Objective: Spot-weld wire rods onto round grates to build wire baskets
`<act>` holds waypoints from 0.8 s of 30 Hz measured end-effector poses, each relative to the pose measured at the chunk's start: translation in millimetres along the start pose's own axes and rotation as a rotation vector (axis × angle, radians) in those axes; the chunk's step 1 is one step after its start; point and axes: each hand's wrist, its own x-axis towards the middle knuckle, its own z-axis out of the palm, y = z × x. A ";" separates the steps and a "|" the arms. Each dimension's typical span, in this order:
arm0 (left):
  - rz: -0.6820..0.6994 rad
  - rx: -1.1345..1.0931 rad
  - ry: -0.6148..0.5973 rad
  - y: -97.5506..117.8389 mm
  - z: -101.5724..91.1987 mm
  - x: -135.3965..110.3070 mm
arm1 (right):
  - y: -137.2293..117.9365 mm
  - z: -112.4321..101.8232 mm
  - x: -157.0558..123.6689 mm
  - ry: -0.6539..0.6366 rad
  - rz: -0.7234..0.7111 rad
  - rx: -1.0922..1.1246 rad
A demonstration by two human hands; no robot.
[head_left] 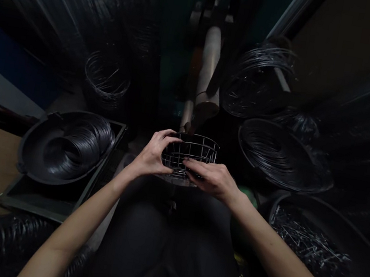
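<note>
A small round wire basket (207, 149) is between my two hands, below the machine's metal arms. My left hand (154, 153) curves around its left side, fingers on the upper wires and thumb lower down. My right hand (216, 177) holds the near right side, its fingers laid across the wires. Just above the basket's far rim, the thick metal cylinder (209, 76) of the machine points down toward me, with a thinner rod (187, 114) beside it. Whether the rod's tip touches the basket I cannot tell.
To the left, a black basin (35, 151) holds wire rings (87, 141) on a metal-framed stand (43, 202). At right stand a basin of wire rings (264, 149) and a tub of short wire pieces (309, 244). More wire hoops (106, 76) lie behind, at left.
</note>
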 end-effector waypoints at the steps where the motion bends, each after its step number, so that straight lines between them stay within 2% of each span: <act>1: -0.004 0.003 0.011 -0.4 0.8 0.7 | 1.7 -0.8 0.6 -0.008 0.006 0.002; 7: -0.017 -0.008 0.038 -6.7 2.2 9.0 | 11.9 -3.1 9.4 -0.114 0.096 0.050; 17: -0.030 -0.008 0.042 -12.0 -1.7 17.6 | 19.2 -1.9 20.0 -0.090 0.089 0.061; 24: -0.003 -0.063 0.056 -13.8 -5.8 18.6 | 5.3 -12.3 20.0 -0.105 0.193 0.107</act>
